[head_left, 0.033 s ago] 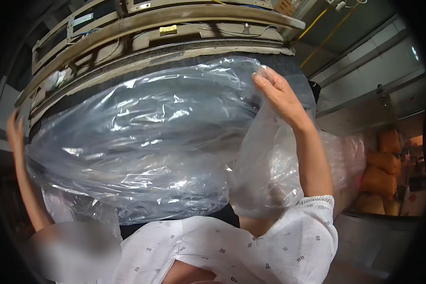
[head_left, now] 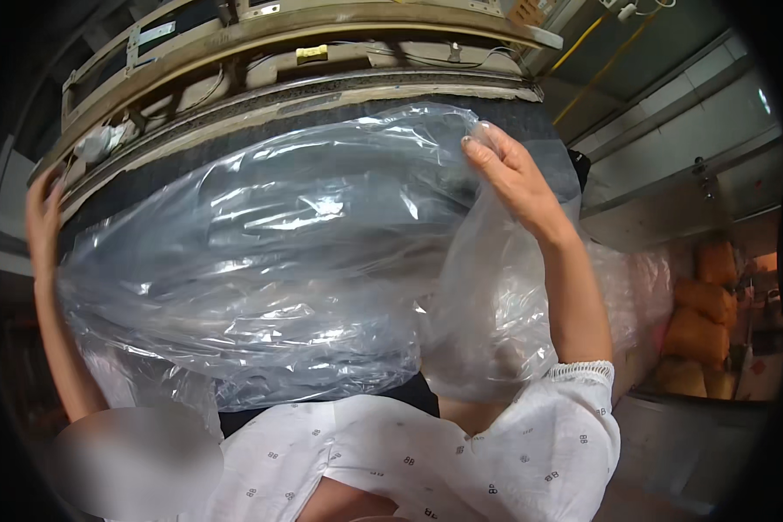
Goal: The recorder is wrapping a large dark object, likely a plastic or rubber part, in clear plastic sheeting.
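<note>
A large clear plastic sheet [head_left: 270,226], wrinkled and shiny, lies spread over the dark worktop in front of me and hangs toward my body. My right hand [head_left: 506,165] pinches its far right corner between thumb and fingers. Loose folds drape below that hand, inside my right forearm. At the far left, my left hand [head_left: 45,209] reaches up beside the left end of the long bar, its fingers stretched and a little apart. The sheet's left edge passes close to my left wrist; whether they touch is hard to make out.
Behind the worktop [head_left: 522,117] runs a machine frame with a long pale bar [head_left: 322,24], thin wires and a yellow block [head_left: 311,55]. Orange bundles [head_left: 703,335] are stacked at the right. More clear plastic [head_left: 626,287] trails beyond my right arm.
My left hand has moved forward and slightly right, nearer the bar's end. The sheet's left side has shifted a little to the right. My right hand stays almost in place, still pinching the corner.
</note>
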Tool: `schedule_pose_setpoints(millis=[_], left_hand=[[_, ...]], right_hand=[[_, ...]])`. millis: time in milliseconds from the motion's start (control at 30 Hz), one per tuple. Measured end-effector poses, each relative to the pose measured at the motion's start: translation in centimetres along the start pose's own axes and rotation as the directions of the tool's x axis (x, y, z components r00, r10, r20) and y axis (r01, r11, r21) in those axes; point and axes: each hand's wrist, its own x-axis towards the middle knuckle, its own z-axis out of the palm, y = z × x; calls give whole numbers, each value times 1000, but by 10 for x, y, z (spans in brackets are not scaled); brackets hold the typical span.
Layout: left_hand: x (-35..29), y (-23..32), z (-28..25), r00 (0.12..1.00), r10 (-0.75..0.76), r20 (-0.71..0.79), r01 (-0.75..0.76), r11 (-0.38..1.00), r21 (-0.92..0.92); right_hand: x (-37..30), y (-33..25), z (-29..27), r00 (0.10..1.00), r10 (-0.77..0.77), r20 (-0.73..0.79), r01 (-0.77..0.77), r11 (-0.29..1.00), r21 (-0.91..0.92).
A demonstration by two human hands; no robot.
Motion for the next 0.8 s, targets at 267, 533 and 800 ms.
schedule_pose_setpoints(millis=[267,533,800], left_hand=[[-65,383,175,841,329,429,91,696,-712],[-78,205,172,959,-19,283,138,904,-405],[-128,-116,-126,890,-407,-207,425,904,48]], right_hand=[[-36,-9,12,906,-422,-27,391,859,-331],[-252,214,-127,869,482,-112,-257,247,-934],[-186,160,-255,788,-160,-594,-615,-177,-768]])
